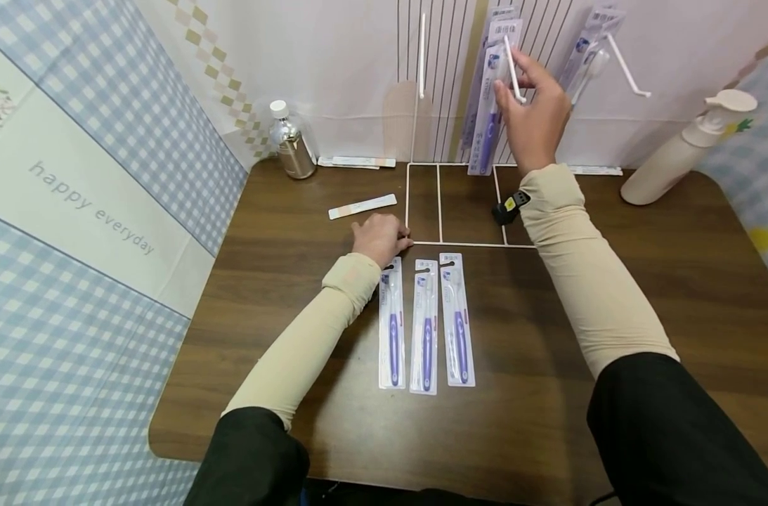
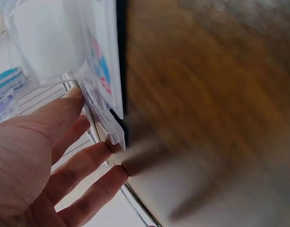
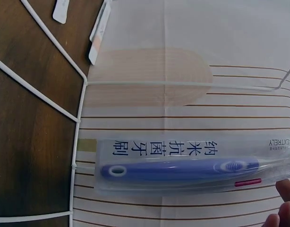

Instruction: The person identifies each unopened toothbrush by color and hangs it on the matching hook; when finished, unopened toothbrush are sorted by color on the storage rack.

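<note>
From the head camera, the white wire rack (image 1: 459, 204) serves as the landmark: its base frame lies flat on the brown table (image 1: 643, 295) and its upright grid stands at the back wall. The right hand (image 1: 535, 105) is raised in front of the grid, fingers pinching the top of a packaged toothbrush (image 1: 487, 119) at a white peg (image 1: 513, 70), apparently so the pack's hole meets the peg. Another pack (image 1: 586, 49) hangs to the right of it on the grid. The left hand (image 1: 379, 237) rests at the base frame's front-left corner, fingers loosely bent against the wire, probably steadying the rack. Just in front of the base lie three more packs (image 1: 426, 327), side by side and within easy reach. Left of the rack are a flat strip (image 1: 362, 206) and a small bottle (image 1: 291, 144); a pump bottle (image 1: 681, 151) stands to its right.

The left wrist camera is blurred. The left hand's fingers (image 2: 79, 165) look straight and slightly spread, tips against the wire and the edge of a clear pack (image 2: 100, 111); I cannot tell whether they press down.

The right wrist camera shows the held toothbrush (image 3: 183, 168) lying along the striped backing behind the grid, blue handle inside clear plastic, with fingertips (image 3: 284, 208) just visible at its head end.
</note>
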Demonstrator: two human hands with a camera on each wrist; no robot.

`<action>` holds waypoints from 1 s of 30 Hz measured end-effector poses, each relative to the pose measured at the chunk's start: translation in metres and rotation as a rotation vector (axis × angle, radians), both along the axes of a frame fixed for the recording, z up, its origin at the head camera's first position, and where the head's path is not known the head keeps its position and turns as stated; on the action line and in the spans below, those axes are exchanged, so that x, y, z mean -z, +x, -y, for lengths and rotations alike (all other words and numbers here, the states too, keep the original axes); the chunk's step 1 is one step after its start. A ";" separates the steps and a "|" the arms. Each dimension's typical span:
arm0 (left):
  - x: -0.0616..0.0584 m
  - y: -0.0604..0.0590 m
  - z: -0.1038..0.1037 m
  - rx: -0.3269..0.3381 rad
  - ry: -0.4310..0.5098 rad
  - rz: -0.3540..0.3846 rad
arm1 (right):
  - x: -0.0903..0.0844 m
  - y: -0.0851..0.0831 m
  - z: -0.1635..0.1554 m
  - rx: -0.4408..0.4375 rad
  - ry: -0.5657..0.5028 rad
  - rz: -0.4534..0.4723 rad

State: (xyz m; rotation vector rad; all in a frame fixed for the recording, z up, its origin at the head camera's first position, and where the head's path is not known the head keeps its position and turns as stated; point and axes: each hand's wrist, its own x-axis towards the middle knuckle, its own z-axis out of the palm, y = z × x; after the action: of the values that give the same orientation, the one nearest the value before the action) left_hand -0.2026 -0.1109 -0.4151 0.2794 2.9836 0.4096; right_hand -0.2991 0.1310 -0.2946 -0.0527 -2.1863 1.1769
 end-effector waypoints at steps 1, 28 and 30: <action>0.000 0.000 0.000 -0.001 -0.002 0.000 | 0.001 0.001 0.000 -0.003 -0.002 0.000; -0.002 0.000 0.001 -0.003 -0.002 0.013 | 0.120 0.173 -0.017 -0.573 0.152 0.506; -0.002 0.000 0.001 -0.004 -0.003 0.015 | 0.129 0.178 -0.016 -0.584 0.172 0.550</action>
State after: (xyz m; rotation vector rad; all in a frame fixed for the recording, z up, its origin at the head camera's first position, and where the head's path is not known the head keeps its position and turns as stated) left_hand -0.2026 -0.1115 -0.4133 0.2689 2.9707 0.4058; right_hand -0.1214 0.1468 -0.4238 0.4067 -2.9035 1.3912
